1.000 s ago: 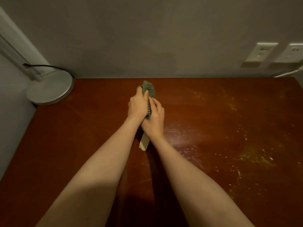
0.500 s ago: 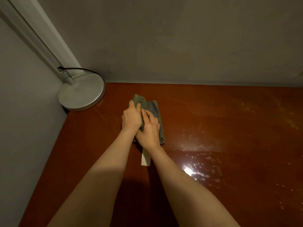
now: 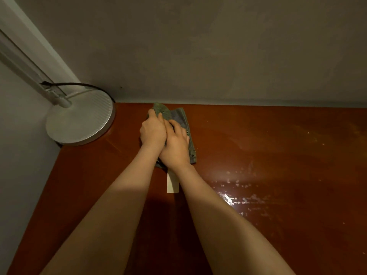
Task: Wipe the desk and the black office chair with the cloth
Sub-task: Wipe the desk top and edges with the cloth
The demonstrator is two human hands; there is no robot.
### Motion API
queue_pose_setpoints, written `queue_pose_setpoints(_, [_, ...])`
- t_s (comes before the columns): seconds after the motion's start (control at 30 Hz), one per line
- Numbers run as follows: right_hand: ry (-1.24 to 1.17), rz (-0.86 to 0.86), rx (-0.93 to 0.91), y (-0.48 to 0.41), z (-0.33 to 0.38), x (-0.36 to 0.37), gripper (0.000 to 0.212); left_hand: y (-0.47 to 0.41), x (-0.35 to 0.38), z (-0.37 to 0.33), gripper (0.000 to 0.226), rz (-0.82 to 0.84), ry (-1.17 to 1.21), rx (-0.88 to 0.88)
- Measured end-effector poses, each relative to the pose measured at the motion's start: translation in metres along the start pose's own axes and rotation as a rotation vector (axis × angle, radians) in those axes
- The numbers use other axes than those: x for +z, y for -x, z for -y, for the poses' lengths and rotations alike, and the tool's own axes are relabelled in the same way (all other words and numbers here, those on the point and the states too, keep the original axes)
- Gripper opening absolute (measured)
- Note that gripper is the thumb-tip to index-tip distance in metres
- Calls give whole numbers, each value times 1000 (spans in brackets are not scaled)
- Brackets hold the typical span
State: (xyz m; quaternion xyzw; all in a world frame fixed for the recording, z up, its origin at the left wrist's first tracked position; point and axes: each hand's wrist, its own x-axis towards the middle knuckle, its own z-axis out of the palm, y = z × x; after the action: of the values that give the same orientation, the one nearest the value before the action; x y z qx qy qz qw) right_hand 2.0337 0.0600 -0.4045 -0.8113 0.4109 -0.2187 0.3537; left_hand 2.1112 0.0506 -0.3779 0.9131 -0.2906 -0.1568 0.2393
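A grey-green cloth lies on the red-brown desk, close to the back wall. My left hand grips the cloth's bunched far end. Beside it and partly over it, my right hand presses flat on the cloth with its fingers stretched out. A cream strip sticks out from under my right wrist; I cannot tell whether it belongs to the cloth. The black office chair is out of view.
A round silver lamp base with its slanted arm and a black cable stands in the desk's back left corner, just left of my hands. A wall borders the desk on the left and behind. Pale specks and a wet sheen show to the right.
Both hands have slid the cloth leftward and toward the back wall, nearer the lamp base. The cloth now lies spread wider under my right hand. The wall sockets have left the view.
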Motion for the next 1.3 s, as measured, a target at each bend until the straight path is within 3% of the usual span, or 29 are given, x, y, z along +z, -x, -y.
queue_pose_setpoints(0.4, [-71,38,4,-3,-15,-26,63,7,13,-24,36,-30,-36,22])
queue_pose_setpoints(1.3, [21,-255,272,31,-212,-248,61,121,187,-260,35,179,36,336])
